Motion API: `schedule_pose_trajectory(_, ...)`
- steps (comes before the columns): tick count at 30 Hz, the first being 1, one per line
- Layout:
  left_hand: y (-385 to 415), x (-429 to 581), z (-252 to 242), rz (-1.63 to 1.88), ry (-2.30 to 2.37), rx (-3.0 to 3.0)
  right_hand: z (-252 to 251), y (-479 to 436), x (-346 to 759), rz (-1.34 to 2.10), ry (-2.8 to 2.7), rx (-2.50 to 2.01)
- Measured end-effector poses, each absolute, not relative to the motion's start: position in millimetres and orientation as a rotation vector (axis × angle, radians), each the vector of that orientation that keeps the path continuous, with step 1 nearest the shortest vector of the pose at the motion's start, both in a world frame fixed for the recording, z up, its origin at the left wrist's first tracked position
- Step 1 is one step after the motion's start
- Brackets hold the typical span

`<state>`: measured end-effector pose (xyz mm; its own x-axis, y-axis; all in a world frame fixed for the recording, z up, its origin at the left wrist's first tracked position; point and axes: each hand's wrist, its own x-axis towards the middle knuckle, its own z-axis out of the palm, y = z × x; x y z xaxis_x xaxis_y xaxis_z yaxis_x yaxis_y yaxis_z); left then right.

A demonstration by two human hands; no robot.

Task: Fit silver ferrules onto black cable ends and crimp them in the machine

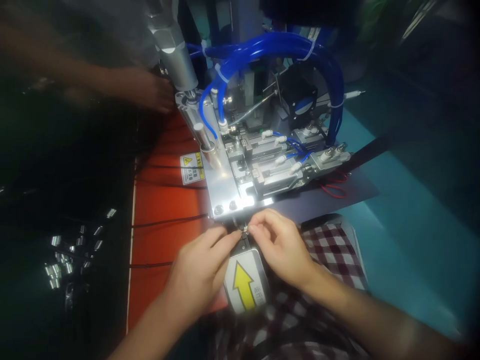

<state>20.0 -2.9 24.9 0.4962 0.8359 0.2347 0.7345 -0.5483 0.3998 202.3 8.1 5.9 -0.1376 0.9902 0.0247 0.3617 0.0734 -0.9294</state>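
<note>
Both my hands meet at the near edge of a metal pneumatic machine [225, 187], low in the middle of the view. My left hand [204, 257] comes in from the left, its thumb and forefinger closed at a small metal part [245, 229]. From the right, my right hand [279, 240] pinches at the same spot with thumb and forefinger. The part is tiny and half covered by the fingertips, so its kind cannot be made out. Just below the fingertips lies a white plate with a yellow arrow [243, 285].
Blue air hoses [277, 42] arch over the machine. Black cables cross the orange surface [165, 200] at left. Several shiny metal fittings [56, 270] lie on the dark surface further left. Another person's hand [150, 90] rests near the machine's upper left. A checked cloth [333, 250] covers my lap.
</note>
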Motion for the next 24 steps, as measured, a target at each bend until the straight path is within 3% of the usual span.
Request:
schedule_pose_trajectory(7,-2,20,25,0.615,1.334,2.497,6,13,209,1.638,-1.153,-1.381)
schedule_pose_trajectory(24,-4,19,23,0.611,1.343,2.501,1,5,207,1.547,-1.254,-1.431)
